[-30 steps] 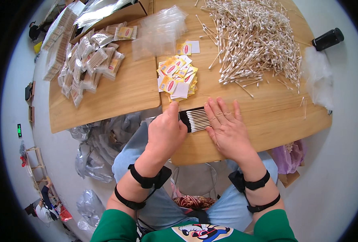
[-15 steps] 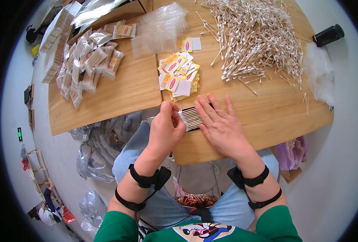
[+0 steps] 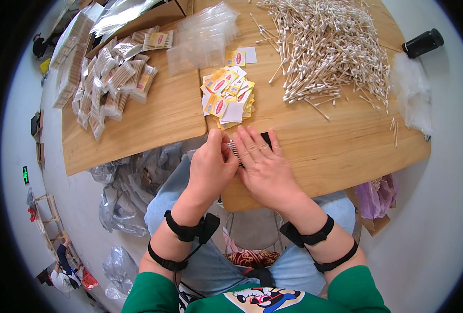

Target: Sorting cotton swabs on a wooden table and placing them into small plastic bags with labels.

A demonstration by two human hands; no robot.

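Note:
My left hand [image 3: 209,168] pinches the left end of a short row of cotton swabs [image 3: 234,150] at the near edge of the wooden table [image 3: 341,154]. My right hand [image 3: 263,168] lies flat over the row, fingers spread, hiding most of it. A black holder [image 3: 266,136] peeks out under my right fingertips. A heap of small yellow, red and white cards [image 3: 229,96] sits just beyond my hands. Farther right spreads a big loose pile of cotton swabs [image 3: 330,52].
Filled swab packets [image 3: 111,78] cover the table's left part, beside a cardboard box [image 3: 137,21]. Clear empty bags [image 3: 203,36] lie at the back middle. A black cylinder [image 3: 423,43] and a clear plastic bag [image 3: 411,94] sit at the right edge. Crumpled plastic [image 3: 132,177] lies on the floor.
My right hand slid left over the row of swabs toward my left hand. The row, wide and visible before, is now squeezed between the hands and mostly covered.

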